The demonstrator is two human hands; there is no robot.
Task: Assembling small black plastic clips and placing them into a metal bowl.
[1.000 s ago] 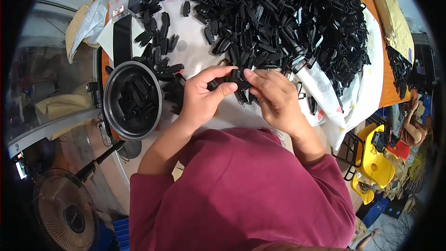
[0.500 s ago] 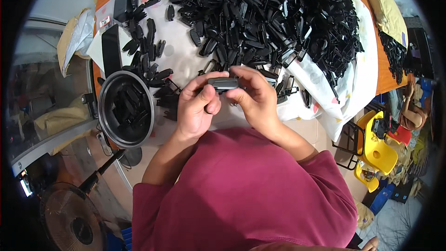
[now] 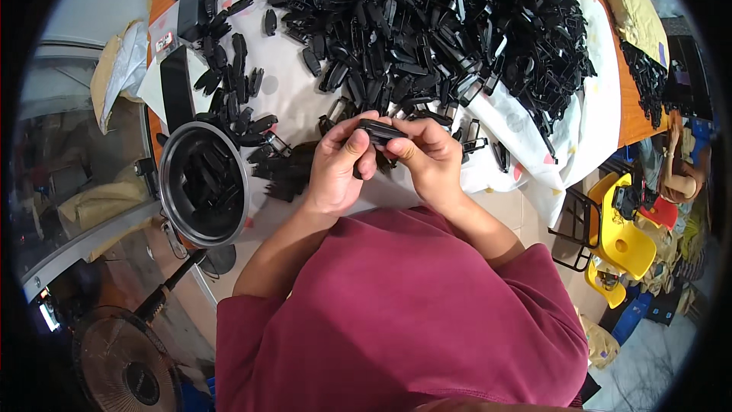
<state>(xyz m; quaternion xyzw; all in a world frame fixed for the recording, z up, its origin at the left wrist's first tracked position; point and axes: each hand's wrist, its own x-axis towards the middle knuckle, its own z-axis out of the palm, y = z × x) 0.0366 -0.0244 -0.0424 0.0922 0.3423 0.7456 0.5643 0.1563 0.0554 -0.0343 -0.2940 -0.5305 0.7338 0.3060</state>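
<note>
A small, long black plastic piece (image 3: 381, 131) with rounded ends is held between both hands at the table's near edge. My left hand (image 3: 337, 172) pinches its left end with thumb and fingers, and a bit of something dark shows below those fingers. At the other end, the thumb and fingertips of my right hand (image 3: 433, 159) close on the same piece. Just beyond the hands lies a large heap of similar black plastic pieces (image 3: 412, 38), some of them open frames. The underside of the held piece is hidden by my fingers.
A round metal bowl (image 3: 242, 183) with black pieces inside stands at the left. Behind it lie a dark phone-like slab (image 3: 177, 88) and a black box (image 3: 192, 11). A fan (image 3: 126, 362) stands lower left, yellow chairs (image 3: 621, 240) at right. Another person (image 3: 681, 183) is at far right.
The held piece has turned, from lying level with a grey face showing to tilted and darker. My right thumb and fingers have shifted onto its right end.
</note>
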